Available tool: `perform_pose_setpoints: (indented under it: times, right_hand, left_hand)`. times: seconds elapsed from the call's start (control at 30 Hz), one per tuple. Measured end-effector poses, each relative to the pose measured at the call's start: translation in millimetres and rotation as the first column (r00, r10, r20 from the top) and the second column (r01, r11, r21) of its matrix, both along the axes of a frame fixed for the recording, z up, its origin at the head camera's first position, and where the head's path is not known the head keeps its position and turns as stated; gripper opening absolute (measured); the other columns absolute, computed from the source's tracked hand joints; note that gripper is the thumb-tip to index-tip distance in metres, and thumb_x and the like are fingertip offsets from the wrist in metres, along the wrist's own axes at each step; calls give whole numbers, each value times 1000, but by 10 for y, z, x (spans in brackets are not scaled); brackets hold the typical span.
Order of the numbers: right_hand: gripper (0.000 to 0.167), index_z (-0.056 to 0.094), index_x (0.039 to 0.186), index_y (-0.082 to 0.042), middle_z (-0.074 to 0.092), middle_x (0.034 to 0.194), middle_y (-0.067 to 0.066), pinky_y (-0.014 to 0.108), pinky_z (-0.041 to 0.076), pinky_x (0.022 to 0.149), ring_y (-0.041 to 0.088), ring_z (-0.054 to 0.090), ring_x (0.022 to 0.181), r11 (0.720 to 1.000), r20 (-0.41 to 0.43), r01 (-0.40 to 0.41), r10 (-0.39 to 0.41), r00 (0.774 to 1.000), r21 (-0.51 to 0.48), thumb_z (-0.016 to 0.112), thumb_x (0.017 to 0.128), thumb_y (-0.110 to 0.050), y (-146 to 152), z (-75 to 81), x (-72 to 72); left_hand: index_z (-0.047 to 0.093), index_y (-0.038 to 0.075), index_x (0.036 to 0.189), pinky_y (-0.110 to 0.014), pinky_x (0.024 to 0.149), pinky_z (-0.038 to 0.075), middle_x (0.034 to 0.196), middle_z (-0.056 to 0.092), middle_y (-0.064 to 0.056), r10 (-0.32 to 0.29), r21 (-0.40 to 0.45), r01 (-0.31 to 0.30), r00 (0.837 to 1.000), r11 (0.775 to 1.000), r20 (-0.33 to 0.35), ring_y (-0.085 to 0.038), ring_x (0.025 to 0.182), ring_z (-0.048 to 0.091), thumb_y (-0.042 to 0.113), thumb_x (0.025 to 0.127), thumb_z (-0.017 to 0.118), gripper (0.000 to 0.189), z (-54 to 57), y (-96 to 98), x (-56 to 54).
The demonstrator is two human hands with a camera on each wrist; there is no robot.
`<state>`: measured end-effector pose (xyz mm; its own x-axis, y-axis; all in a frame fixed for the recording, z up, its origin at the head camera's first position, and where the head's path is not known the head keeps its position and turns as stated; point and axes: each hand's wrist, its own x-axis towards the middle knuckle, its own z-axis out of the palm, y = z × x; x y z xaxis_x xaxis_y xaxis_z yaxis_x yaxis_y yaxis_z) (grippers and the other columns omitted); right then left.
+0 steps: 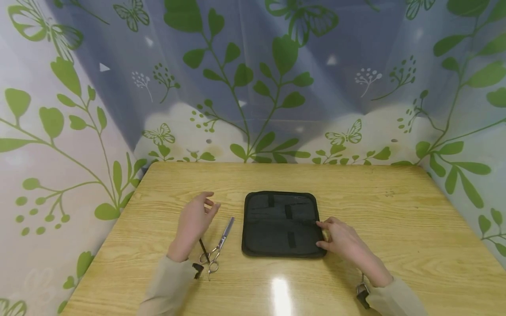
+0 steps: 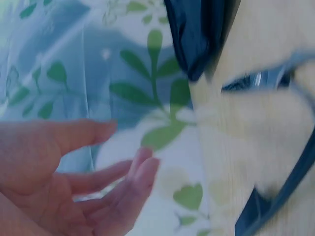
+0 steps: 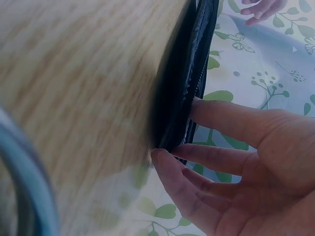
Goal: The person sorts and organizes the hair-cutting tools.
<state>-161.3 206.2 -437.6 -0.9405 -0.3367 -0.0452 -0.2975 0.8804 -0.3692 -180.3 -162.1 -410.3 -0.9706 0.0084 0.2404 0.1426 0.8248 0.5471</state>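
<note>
A flat black zip case (image 1: 272,239) with elastic loops on its upward face lies in the middle of the table. My right hand (image 1: 345,239) is at its right edge. In the right wrist view, thumb and fingers pinch that edge, where a zip (image 3: 203,73) runs. My left hand (image 1: 195,224) hovers left of the case, fingers loosely bent and holding nothing. Just right of that hand, silver hairdressing scissors (image 1: 223,238) lie with their tips pointing away from me. A thin dark strip (image 1: 204,251) overlaps their finger rings in the head view.
The wooden table (image 1: 395,206) ends at a hanging cloth (image 1: 253,101) printed with leaves and butterflies. Cloth also closes off the left and right sides. Small dark mounts sit at both wrists, the left mount (image 1: 198,271) close to the scissors' rings.
</note>
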Motion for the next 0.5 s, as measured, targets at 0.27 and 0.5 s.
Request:
perform_pose_setpoints:
  times: [0.27,0.5]
  right_hand:
    - [57,62,131,8,63,116,18,23,40,53,8,52,67,1000,12,8,-8,1000,-4,83,85,-17,7,10,2]
    - [58,61,133,8,62,118,17,23,39,52,8,50,66,1000,17,4,-4,1000,-5,83,85,-18,10,4,1]
  left_hand:
    - [63,-13,112,-36,53,50,96,71,-27,188,-69,-181,976,981,109,-29,66,64,22,99,66,37,-22,-459,-156]
    - [55,-6,71,-23,44,29,59,48,-7,215,-221,-144,915,964,342,-13,49,35,39,99,64,54,-184,-582,-209]
